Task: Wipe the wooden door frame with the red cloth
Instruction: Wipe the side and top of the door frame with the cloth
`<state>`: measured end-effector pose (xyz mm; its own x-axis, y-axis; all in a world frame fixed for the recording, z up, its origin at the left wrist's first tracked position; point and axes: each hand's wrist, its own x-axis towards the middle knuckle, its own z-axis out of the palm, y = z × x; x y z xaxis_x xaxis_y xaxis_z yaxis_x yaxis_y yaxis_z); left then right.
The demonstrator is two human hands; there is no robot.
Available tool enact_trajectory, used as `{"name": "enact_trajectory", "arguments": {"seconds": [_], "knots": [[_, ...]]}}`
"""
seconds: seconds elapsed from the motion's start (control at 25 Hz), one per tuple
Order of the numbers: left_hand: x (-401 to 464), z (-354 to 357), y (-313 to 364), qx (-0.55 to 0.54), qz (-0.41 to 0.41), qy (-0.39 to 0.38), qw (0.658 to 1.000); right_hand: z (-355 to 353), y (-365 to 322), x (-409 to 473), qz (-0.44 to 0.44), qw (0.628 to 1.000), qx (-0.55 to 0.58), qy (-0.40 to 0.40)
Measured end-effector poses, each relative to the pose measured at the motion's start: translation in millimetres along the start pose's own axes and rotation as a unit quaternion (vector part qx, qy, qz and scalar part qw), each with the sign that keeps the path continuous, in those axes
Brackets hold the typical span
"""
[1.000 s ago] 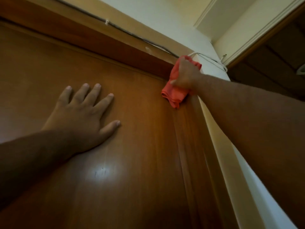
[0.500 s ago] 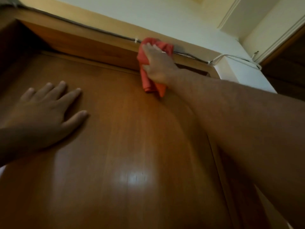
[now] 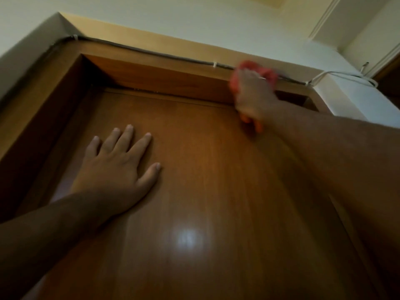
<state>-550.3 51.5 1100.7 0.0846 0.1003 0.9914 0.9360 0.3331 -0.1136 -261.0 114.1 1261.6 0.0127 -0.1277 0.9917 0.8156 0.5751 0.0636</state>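
Observation:
The wooden door frame (image 3: pixel 151 72) runs across the top of the brown door (image 3: pixel 205 169) and down its left side. My right hand (image 3: pixel 253 98) is blurred and presses the red cloth (image 3: pixel 265 71) against the right part of the top frame; red edges of the cloth show above and below the fingers. My left hand (image 3: pixel 121 161) lies flat on the door with fingers spread and holds nothing.
A dark cable (image 3: pixel 140 49) runs along the top of the frame, held by white clips. White cables (image 3: pixel 346 75) cross the white wall corner at the right. The ceiling and a white moulding lie above.
My right hand has slid the cloth from the frame's upper right corner leftward along the top frame. The view has shifted to take in the left frame corner. My left hand stays flat on the door.

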Motion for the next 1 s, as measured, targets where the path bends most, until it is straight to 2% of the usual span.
{"name": "enact_trajectory", "arguments": {"seconds": [0.16, 0.24, 0.32, 0.44, 0.56, 0.68, 0.76, 0.84, 0.92, 1.0], "knots": [[-3.8, 0.3, -2.1, -0.002, 0.003, -0.002, 1.000, 32.9, -131.8, 10.0, -0.176, 0.984, 0.027, 0.008], [-4.6, -1.1, -1.1, -0.005, 0.004, -0.007, 1.000, 38.5, -148.8, 12.9, -0.220, 0.975, -0.019, 0.022], [-4.2, -1.1, -1.6, -0.005, 0.003, -0.008, 1.000, 34.5, -129.5, 11.6, -0.248, 0.968, -0.040, 0.012], [-2.7, 0.8, -3.3, 0.000, 0.008, -0.007, 1.000, 21.8, -65.0, 0.4, -0.164, 0.986, -0.025, 0.021], [-3.0, 2.3, -2.9, 0.009, 0.009, -0.006, 1.000, -9.3, 23.2, -0.6, -0.054, 0.990, -0.127, 0.006], [-3.2, 1.5, -1.8, 0.006, 0.005, -0.006, 1.000, -27.2, 52.3, 4.0, 0.006, 0.983, -0.180, -0.035], [-3.5, -0.2, 0.2, 0.008, 0.002, -0.014, 1.000, -5.0, 28.0, 2.8, -0.005, 0.992, -0.126, 0.020], [-5.0, -2.1, 2.9, 0.018, -0.004, -0.019, 1.000, 19.2, -14.5, -2.9, -0.080, 0.994, -0.044, 0.061], [-6.6, -5.6, 4.3, 0.026, -0.008, -0.034, 0.999, 30.0, -44.1, -3.3, -0.142, 0.989, -0.008, 0.036], [-6.0, -10.7, 5.7, 0.042, -0.010, -0.059, 0.997, 21.3, -34.0, 1.3, -0.157, 0.987, -0.035, 0.014]]}}
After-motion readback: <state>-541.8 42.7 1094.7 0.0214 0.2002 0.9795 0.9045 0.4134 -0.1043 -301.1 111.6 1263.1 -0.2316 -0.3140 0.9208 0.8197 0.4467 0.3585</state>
